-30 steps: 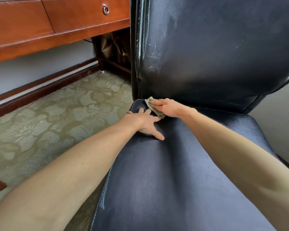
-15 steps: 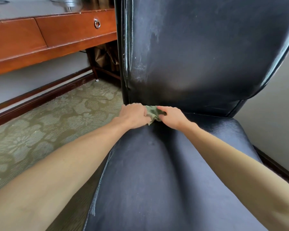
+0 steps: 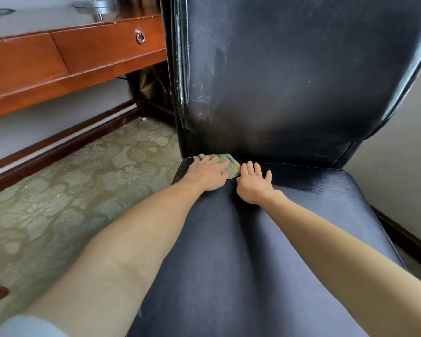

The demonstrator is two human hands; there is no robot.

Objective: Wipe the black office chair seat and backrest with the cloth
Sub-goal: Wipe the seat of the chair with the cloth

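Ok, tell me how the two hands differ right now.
The left hand lies on the cloth, pressing it at the back left corner of the seat; the right hand lies on bare seat beside the cloth. The left hand's fingers lie close together; the right hand's are spread. Both are flat, palm down, near the backrest.

Nothing to read here: no lettering, label, brand mark or number shows on the black leather office chair (image 3: pixel 289 81), on the folded green terry cloth (image 3: pixel 232 163), or on the reddish-brown wooden desk with its ring-pull drawer (image 3: pixel 95 54).
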